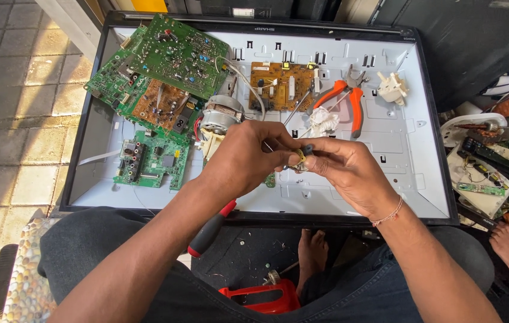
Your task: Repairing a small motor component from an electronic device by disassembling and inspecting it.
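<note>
Both of my hands meet at frame centre, left hand (248,157) and right hand (344,167) pinching one small yellow-and-black component (300,157) between fingertips, above the white panel tray (404,179); orange pliers (350,98) lie beyond, upper right.

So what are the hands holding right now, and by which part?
Both hands pinch one small part with a yellow bit: the left hand grips its left end, the right hand its right end, in the fingertips. Its kind cannot be told.
</note>
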